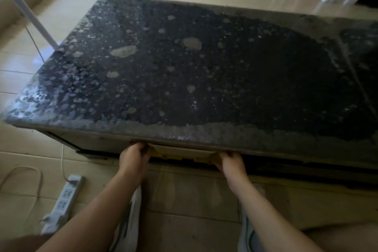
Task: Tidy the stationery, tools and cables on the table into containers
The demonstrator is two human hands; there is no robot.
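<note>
Left hand (134, 157) and right hand (232, 162) each grip one end of the cardboard box (184, 152), fingers curled. The box is under the table (184, 135) edge.

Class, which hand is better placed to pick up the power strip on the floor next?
Probably left: the left hand is nearer the power strip; the right hand is farther. Both hold the tan box.

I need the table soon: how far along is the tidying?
Done: the table top shows only its speckled surface. In hand: left hand and right hand grip a cardboard box under the table's near edge. Left: likely stowing that box; its contents are hidden.
</note>
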